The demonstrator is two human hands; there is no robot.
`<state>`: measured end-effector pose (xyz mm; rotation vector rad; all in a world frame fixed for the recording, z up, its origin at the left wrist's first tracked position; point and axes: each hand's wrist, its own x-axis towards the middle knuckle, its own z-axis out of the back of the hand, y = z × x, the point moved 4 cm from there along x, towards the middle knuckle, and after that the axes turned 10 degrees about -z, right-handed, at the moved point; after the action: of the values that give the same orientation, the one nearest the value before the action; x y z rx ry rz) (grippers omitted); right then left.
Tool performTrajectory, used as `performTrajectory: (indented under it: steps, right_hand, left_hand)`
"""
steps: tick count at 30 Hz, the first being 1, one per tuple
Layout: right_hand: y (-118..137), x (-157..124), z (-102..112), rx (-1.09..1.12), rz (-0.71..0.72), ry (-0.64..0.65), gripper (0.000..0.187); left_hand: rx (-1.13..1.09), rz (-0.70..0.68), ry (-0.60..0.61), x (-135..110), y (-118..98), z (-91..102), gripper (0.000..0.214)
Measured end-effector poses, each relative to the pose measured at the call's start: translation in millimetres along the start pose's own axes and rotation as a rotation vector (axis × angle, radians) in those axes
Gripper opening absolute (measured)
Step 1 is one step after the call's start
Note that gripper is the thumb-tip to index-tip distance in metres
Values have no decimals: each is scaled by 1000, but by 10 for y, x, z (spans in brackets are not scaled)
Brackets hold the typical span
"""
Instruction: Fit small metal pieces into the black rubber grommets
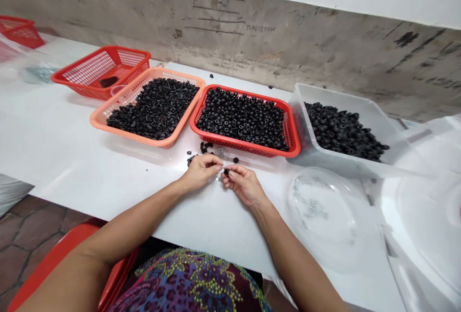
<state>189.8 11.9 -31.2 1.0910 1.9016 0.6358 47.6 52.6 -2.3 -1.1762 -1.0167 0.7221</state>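
My right hand (245,185) pinches a small round black part (226,172) with a hole in it, just above the white table. Close beside it, the fingertips of my left hand (201,170) are pressed together; what they hold, if anything, is too small to make out. Behind my hands lie several loose black pieces (205,147) and a little pile of tiny clear or silvery pieces (219,152). A single black part (236,160) rests near my right fingers. Straight ahead, a red basket (245,147) is full of similar round black parts.
Left of it, an orange basket (129,134) holds small black pieces; a red basket (86,92) with one dark item stands beyond. On the right are a clear bin (334,161) of black parts and a clear round lid or dish (324,216). A wall (223,38) runs behind.
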Motion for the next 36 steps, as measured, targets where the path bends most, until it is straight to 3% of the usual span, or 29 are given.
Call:
performTrajectory:
  steps: [6,17,21,25,27,31,36]
  right_hand:
    - [-3,6,4,9,4,-2,20]
    - [-5,11,-2,-10,11,-15,22]
    - [-2,0,-8,-10,7,-19,22]
    - [-3,-9,-6,-17,-8,-28,21]
    - [-3,-11,-6,-20,-13,-29,21]
    - [1,-12,-8,-32,-10,-26,21]
    - [-3,-9,-5,-33,-19,-29,21]
  left_hand:
    - [-196,105,107,-30,-10,-102,19]
    - [-153,136,80,-38,62,-129,10]
    - [85,52,96,-17,55,-98,8]
    - [429,-217,-68,90,-23,165,16]
    - [625,-348,-80,141,-25,284,21]
    - [1015,-436,108,194,75,322,30]
    - [1143,-445,242,185,121,217,26]
